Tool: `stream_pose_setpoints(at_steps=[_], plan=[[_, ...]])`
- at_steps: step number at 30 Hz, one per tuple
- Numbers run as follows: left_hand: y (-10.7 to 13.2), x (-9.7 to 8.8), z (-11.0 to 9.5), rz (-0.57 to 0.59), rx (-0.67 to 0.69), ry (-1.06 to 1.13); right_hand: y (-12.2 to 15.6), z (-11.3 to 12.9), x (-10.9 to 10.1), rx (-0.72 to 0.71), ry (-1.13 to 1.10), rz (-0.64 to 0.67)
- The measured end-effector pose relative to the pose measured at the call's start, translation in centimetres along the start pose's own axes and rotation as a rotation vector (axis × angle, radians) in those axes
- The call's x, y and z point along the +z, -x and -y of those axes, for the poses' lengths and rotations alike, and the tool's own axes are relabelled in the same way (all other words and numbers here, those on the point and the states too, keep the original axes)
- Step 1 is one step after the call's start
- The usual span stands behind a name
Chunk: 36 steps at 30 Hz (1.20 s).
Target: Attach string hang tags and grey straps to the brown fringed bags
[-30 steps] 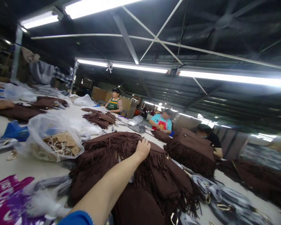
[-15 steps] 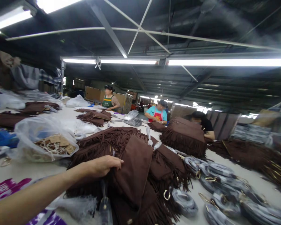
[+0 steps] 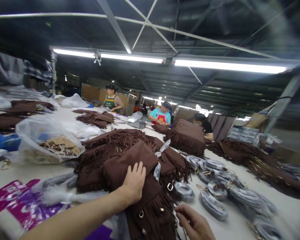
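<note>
A brown fringed bag (image 3: 126, 158) lies on top of a heap of similar bags. My left hand (image 3: 135, 181) rests flat on its flap, fingers stretched out and spread. At the lower right, my right hand (image 3: 195, 222) has come in beside the hanging fringe (image 3: 162, 213), its fingers loosely curved and apart; I make out nothing held in it. Clear plastic wrapping (image 3: 161, 153) covers fittings at the bag's right edge. Gold rings and clips (image 3: 170, 186) show among the fringe.
Wrapped coiled straps (image 3: 213, 203) with gold clips cover the right of the white table. A clear plastic bag (image 3: 27, 146) of tags with strings stands left, above purple printed plastic (image 3: 17, 203). More brown bags (image 3: 185, 136) are stacked behind; several people work beyond.
My left hand has moved from gripping the bag's left edge to lying flat on it. The bag, raised and tilted before, now lies flatter. My right hand has entered view.
</note>
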<state>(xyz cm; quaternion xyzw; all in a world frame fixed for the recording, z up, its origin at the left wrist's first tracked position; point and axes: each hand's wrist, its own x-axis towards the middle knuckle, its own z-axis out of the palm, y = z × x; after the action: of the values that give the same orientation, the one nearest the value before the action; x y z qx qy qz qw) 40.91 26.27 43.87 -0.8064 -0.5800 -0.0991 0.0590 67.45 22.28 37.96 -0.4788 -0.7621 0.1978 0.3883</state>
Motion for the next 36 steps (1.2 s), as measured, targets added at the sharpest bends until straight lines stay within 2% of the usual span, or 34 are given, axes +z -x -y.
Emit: stream_pose_setpoints(at_steps=[2, 5, 7, 10, 13, 15, 16, 18, 21, 24, 26, 28, 31, 33, 36], plan=[[-0.9, 0.9, -0.8, 0.023, -0.059, -0.044, -0.7, 0.4, -0.1, -0.036, 0.001, 0.05], [-0.9, 0.7, -0.1, 0.029, 0.01, -0.019, -0.8, 0.7, -1.5, -0.107, 0.073, 0.072], [0.1, 0.2, 0.6, 0.017, 0.171, -0.006, -0.6, 1.2, -2.8, -0.184, 0.163, 0.006], [1.7, 0.1, 1.5, -0.093, 0.492, 0.013, 0.0, 2.3, -4.2, -0.298, 0.315, -0.06], [2.1, 0.5, 2.3, -0.241, 0.777, 0.034, 1.2, 2.3, -3.6, -0.334, 0.414, 0.013], [1.7, 1.0, 2.9, -0.328, 0.882, 0.034, 2.5, 1.5, -2.4, -0.324, 0.442, 0.111], [1.4, 1.2, 3.2, -0.361, 0.882, 0.028, 3.3, 1.0, -1.6, -0.309, 0.455, 0.147], [0.8, 1.7, 3.6, -0.389, 0.795, 0.013, 5.1, 0.2, -0.1, -0.267, 0.491, 0.159], [0.2, 2.0, 3.2, -0.394, 0.625, -0.001, 6.8, -0.3, 1.5, -0.24, 0.59, 0.039], [0.4, 1.7, 1.7, -0.492, 0.486, -0.033, 6.5, 0.3, 2.4, -0.275, 0.751, -0.068], [1.3, 1.4, 0.2, -0.555, 0.447, -0.073, 5.6, 0.8, 2.7, -0.263, 0.847, -0.071], [2.7, 1.4, -1.4, -0.513, 0.518, -0.092, 4.6, 1.2, 2.7, -0.239, 0.895, -0.048], [5.2, 1.9, -3.6, -0.298, 0.646, -0.049, 3.8, 1.8, 2.2, -0.228, 0.903, -0.047], [6.5, 2.3, -5.0, -0.212, 0.617, 0.037, 3.5, 2.4, 1.5, -0.191, 0.88, -0.035], [7.1, 2.7, -6.7, -0.249, 0.509, 0.149, 3.1, 3.4, 0.4, -0.093, 0.748, -0.004]])
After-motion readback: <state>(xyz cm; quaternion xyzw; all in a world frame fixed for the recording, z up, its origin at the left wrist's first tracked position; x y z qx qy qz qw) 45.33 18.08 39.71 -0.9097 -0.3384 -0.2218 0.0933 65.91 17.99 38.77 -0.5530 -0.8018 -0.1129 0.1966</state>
